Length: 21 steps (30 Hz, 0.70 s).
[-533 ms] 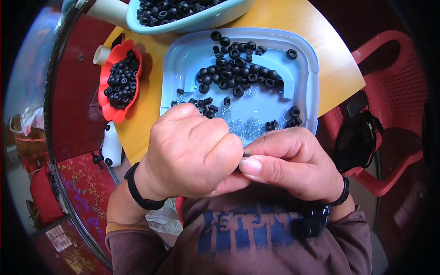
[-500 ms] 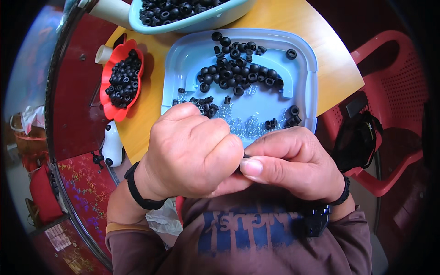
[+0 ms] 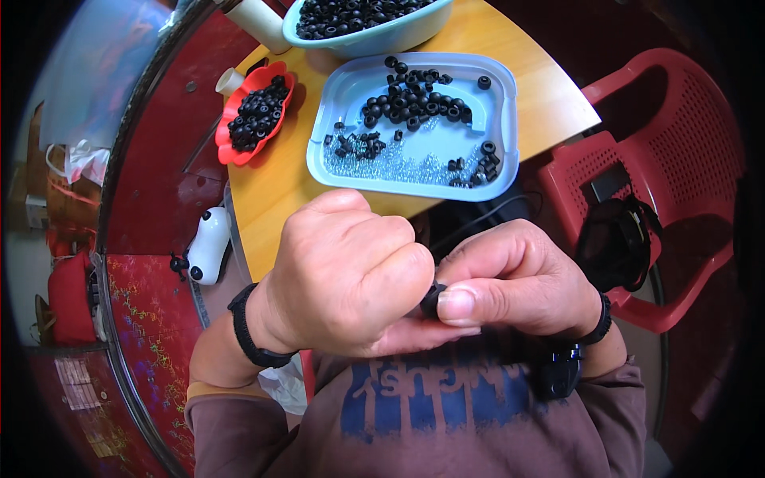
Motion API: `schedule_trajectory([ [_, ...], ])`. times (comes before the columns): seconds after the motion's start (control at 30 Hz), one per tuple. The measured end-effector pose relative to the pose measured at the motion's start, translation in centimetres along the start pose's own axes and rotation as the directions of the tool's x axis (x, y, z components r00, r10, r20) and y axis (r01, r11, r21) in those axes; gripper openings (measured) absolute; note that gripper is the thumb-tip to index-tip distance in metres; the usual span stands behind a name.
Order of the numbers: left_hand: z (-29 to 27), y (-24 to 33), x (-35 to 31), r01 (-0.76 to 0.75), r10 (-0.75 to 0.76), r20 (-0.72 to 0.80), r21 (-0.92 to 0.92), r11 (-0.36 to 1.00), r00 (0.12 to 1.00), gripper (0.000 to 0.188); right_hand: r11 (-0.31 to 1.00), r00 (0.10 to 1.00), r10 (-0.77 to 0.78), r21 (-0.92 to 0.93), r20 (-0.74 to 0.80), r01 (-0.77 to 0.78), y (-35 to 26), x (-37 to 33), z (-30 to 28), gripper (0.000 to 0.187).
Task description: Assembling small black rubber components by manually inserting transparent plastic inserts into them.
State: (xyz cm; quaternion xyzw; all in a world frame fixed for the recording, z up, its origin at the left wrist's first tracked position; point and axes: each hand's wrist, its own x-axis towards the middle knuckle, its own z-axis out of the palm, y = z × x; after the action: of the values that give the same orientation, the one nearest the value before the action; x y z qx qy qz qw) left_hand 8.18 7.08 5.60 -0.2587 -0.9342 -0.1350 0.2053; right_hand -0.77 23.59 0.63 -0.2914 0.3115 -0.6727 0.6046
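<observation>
My left hand (image 3: 347, 279) is curled into a fist, its fingers closed around a small black plastic part (image 3: 433, 299). The thumb and forefinger of my right hand (image 3: 526, 279) pinch the same part from the other side. Most of the part is hidden by the fingers. Both hands are held in front of my chest, short of the light blue tray (image 3: 317, 159). In the tray lie round black caps (image 3: 413, 99), smaller black pieces (image 3: 358, 146) and a spread of tiny clear pieces (image 3: 406, 169), too small to name.
A red flower-shaped dish (image 3: 225, 143) of black parts stands left on the wooden table (image 3: 550, 88). Behind the tray is a blue basin (image 3: 382, 46) full of black parts. A red plastic chair (image 3: 677, 119) holding a black bag (image 3: 617, 247) stands right. A white rounded object (image 3: 209, 247) is left.
The table and tray now appear farther from my hands and smaller, as the view has shifted. More of the black part shows between my fingers, which keep their grip.
</observation>
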Motion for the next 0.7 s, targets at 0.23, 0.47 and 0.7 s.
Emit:
schedule_trajectory([
  [0.23, 0.6, 5.4, -0.9, -0.044, 0.044, -0.008, 0.032, 0.999, 0.999, 0.051, 0.997, 0.998, -0.062, 0.038, 0.020, 0.061, 3.0, -3.8, 1.7, 0.021],
  [0.47, 0.5, 6.7, -3.0, 0.022, -0.023, 0.006, 0.059, 0.998, 1.000, 0.050, 0.996, 0.998, -0.021, 0.092, 0.067, 0.015, 4.1, -3.7, 2.4, 0.022],
  [0.7, 1.6, 7.5, -5.6, 0.122, -0.122, -0.006, 0.158, 0.980, 0.992, 0.036, 0.986, 0.995, 0.071, 0.144, 0.074, -0.081, 5.4, -2.6, 2.1, 0.023],
])
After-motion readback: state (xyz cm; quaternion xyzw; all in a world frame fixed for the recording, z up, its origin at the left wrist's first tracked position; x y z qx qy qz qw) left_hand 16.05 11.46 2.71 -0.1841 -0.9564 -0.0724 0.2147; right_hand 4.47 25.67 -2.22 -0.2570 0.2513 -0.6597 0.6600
